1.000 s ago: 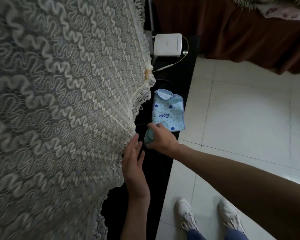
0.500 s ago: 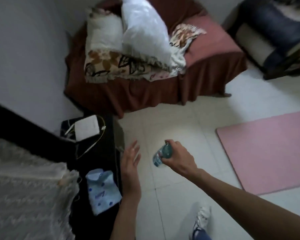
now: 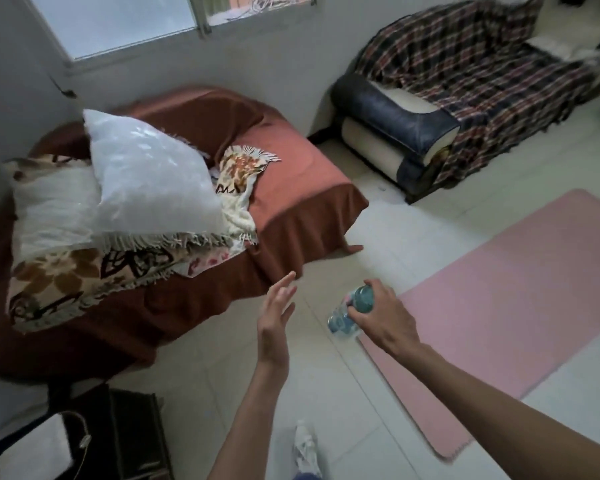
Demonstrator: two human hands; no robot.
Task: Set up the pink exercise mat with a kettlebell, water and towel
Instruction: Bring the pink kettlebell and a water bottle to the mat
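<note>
Right hand [image 3: 378,318] fingers wrap the clear plastic water bottle [image 3: 347,313] just beside the pink foam exercise mat [image 3: 506,292]; left hand [image 3: 274,323] empty, fingers spread.

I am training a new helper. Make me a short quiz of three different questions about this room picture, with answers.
1. True or false: the pink mat already has a kettlebell on it.
2. Which hand holds the water bottle?
A. left hand
B. right hand
3. Fill in: the left hand is open and holds ____.

Key: 1 false; 2 B; 3 nothing.
</note>
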